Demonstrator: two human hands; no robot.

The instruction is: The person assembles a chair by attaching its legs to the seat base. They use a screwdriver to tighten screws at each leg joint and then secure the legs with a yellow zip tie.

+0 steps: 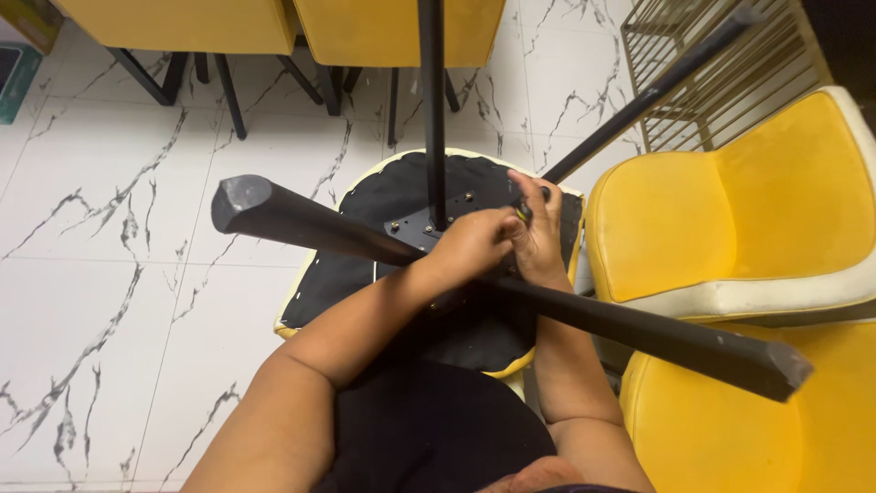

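An upturned chair (365,196) lies below me, its black underside facing up inside a yellow-and-white rim. Black metal legs stick out from a centre bracket (415,228): one leg (301,219) points left toward me, one (675,342) points right, two more rise away. My left hand (470,246) is closed at the bracket where the legs meet. My right hand (538,228) rests beside it, fingers curled around a small dark tool with a yellow tip (523,212). What my left hand grips is hidden.
A yellow upholstered chair (739,219) stands at the right, another yellow seat (748,429) below it. Two more yellow chairs (274,23) with black legs stand at the back. A gold wire rack (721,82) is at upper right. White marble-patterned floor (109,274) spreads left.
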